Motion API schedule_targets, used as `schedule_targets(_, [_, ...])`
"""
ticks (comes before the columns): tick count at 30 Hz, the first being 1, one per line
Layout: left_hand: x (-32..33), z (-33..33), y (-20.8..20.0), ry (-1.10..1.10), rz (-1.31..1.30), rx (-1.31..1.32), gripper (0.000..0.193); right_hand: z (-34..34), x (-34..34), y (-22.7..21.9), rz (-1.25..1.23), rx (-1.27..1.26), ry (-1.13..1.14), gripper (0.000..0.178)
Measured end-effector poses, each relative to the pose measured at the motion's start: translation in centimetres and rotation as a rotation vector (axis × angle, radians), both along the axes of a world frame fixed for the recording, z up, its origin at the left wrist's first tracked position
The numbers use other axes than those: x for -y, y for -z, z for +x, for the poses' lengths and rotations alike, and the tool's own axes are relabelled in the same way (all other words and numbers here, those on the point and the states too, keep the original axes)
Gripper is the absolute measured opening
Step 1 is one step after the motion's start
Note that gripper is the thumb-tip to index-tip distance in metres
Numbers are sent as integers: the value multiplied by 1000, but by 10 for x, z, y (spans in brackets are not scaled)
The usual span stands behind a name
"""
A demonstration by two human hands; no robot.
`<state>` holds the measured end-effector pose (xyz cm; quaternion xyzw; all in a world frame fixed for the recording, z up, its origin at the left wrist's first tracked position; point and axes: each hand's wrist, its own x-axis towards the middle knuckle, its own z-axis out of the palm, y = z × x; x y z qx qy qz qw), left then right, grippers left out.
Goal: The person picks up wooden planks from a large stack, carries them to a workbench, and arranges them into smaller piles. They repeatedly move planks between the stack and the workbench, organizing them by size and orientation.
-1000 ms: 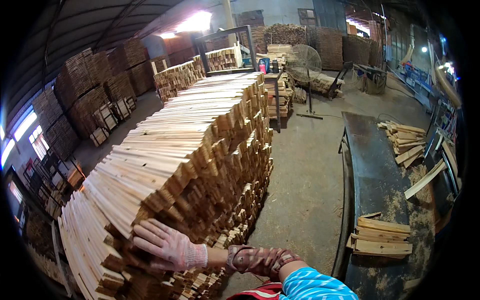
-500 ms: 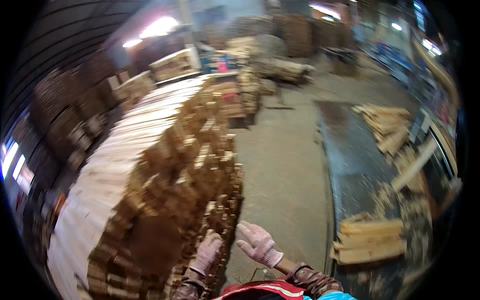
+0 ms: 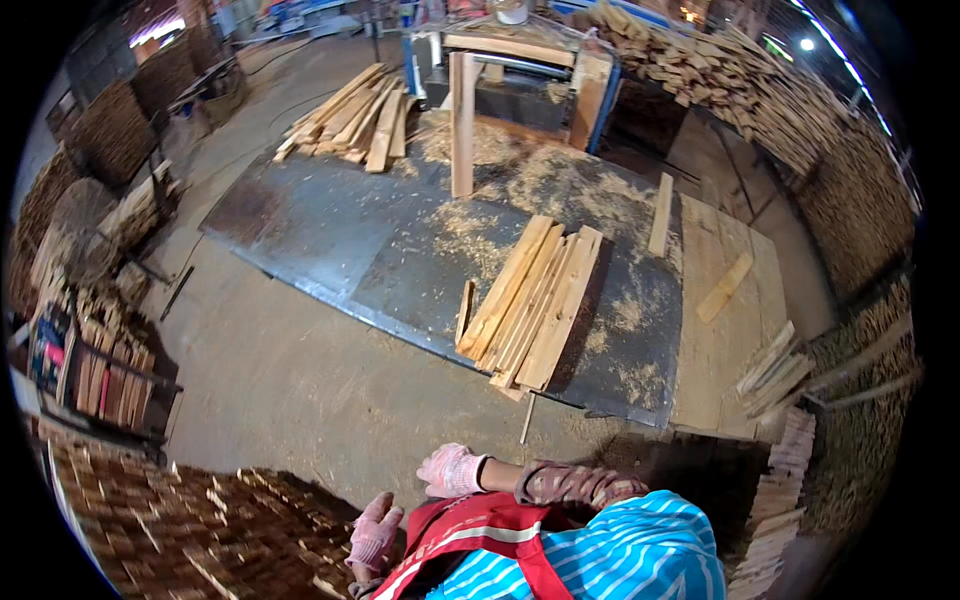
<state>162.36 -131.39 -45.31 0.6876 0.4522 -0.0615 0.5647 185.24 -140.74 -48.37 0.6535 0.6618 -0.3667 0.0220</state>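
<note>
My left hand (image 3: 375, 535), in a pinkish-white knit glove, is low in the view beside the stacked wood strips (image 3: 200, 530). Its fingers are apart from the thumb and nothing is in them. My right hand (image 3: 452, 470), gloved alike, is held in front of my red apron (image 3: 480, 535), fingers loosely bent, with no object showing in it. Beyond it, a bundle of planed wood boards (image 3: 530, 305) lies on a dark metal table (image 3: 380, 290), near its front edge. Neither hand touches the boards.
On the table are a second pile of boards (image 3: 355, 120), an upright board (image 3: 462, 125) by a machine (image 3: 510, 85), and shavings (image 3: 470, 235). A plywood panel (image 3: 725, 340) extends the table's right side. Stacked lumber (image 3: 730, 90) stands at back right; a cart of wood blocks (image 3: 105, 375) stands left.
My view has swung right, from the long wood stack toward the table and machine. My right hand has come in closer to my apron, its fingers more bent.
</note>
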Motion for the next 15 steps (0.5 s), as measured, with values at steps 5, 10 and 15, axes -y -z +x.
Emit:
schedule_targets(5, [-111,-7,20,15,47,25,53,24,-17,-11,43,-40,396,47])
schedule_targets(10, [-191,48,6,68,48,70,50,76,-31,46,347,-57,904,54])
schedule_targets(15, [-233,116,24,155,51,60,50,190,-100,32,267,329,1136,34])
